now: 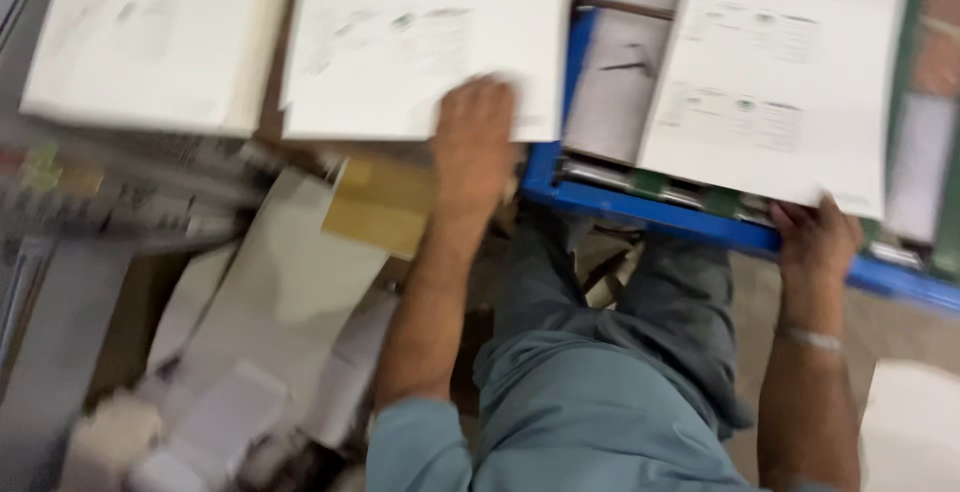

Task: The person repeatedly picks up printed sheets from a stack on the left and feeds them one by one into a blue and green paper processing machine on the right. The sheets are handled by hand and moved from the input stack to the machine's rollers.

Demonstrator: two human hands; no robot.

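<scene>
Lying across the top of the view from left to right are three white printed sheets: a left sheet (150, 37), a middle sheet (425, 37) and a right sheet (790, 72) that rests over a blue crate (640, 214) holding flat grey and green parts. A yellow-brown box (380, 202) sits below the middle sheet, with loose white papers (270, 302) piled lower left. The left hand (475, 142) reaches forward, arm straight, fingers flat and spread on the middle sheet's lower edge. The right hand (815, 237) pinches the right sheet's lower corner, fingers closed on it.
</scene>
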